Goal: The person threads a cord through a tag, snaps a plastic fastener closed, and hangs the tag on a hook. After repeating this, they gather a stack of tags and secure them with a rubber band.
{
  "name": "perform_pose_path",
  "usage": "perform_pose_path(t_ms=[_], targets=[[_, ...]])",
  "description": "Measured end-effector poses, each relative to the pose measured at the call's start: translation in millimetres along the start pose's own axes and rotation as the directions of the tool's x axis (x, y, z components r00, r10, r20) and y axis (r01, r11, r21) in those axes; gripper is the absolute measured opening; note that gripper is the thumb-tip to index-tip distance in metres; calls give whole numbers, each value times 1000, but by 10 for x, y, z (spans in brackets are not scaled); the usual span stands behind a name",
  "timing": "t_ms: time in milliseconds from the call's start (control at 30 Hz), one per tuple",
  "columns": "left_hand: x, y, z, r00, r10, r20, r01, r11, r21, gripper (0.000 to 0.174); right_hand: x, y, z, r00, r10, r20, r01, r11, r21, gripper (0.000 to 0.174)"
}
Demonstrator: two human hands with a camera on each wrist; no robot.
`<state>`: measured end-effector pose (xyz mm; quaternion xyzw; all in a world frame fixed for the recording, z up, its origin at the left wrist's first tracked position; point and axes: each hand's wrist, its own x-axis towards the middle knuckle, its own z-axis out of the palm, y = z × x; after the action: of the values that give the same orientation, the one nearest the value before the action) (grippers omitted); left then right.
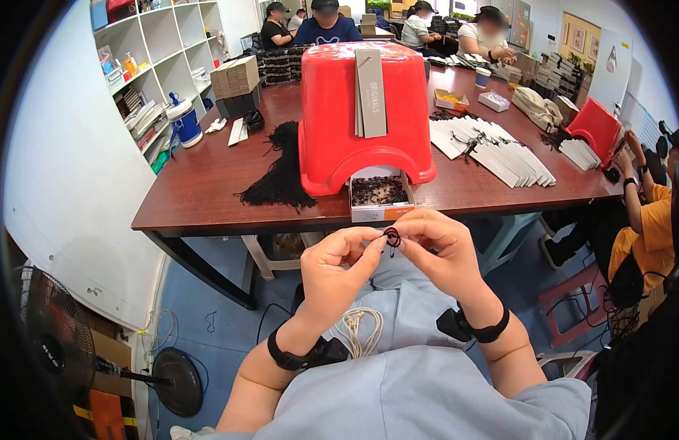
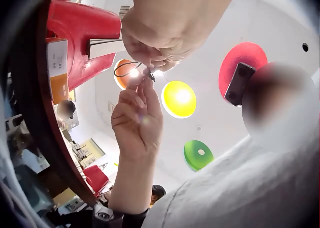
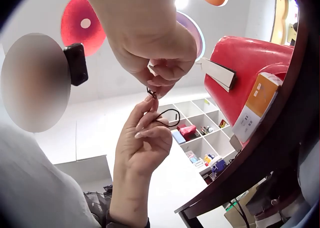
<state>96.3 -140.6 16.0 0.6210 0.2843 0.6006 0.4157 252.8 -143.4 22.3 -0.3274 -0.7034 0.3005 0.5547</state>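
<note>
Above the lap, in front of the table edge, both hands meet at a thin black cord (image 1: 392, 236) bent into small loops. My left hand (image 1: 336, 264) pinches it between thumb and fingertips, and my right hand (image 1: 442, 253) pinches it from the other side. A loop of the cord (image 3: 172, 119) hangs out beside the left fingers in the right wrist view. In the left wrist view the fingertips of both hands come together at a small dark bunch of cord (image 2: 151, 75). Just beyond the hands is an open box (image 1: 372, 214) of small black pieces.
A red upturned tub (image 1: 328, 117) with grey hang tags (image 1: 370, 95) stands over the box on the table (image 1: 207, 191). Black strings (image 1: 281, 176) lie left of it, fanned white tags (image 1: 493, 150) right. Pale cord (image 1: 361, 330) rests on the lap. Other people sit around the table.
</note>
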Motion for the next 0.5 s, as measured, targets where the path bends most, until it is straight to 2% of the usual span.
perform_pose_path(t_ms=[67,200,267,300,367,500], targets=[[-14,14,14,998,-36,-42,37,999,19,9,6,-56,22,997,-73,-18,70,988,-139,16],[-21,14,28,998,-35,-61,37,999,33,9,5,-67,68,993,-108,-39,100,980,-174,17],[-29,13,27,996,-63,-60,64,998,19,10,5,-29,84,972,-224,-63,203,947,-248,15],[-35,10,21,996,-63,-60,64,998,19,10,5,-31,84,972,-224,-63,203,947,-248,15],[-49,1,4,997,-66,-28,68,996,54,15,6,-42,81,955,-290,-63,250,902,-353,14],[-73,55,-8,989,-147,35,145,989,38,22,16,-81,30,945,-318,-76,262,875,-406,13]])
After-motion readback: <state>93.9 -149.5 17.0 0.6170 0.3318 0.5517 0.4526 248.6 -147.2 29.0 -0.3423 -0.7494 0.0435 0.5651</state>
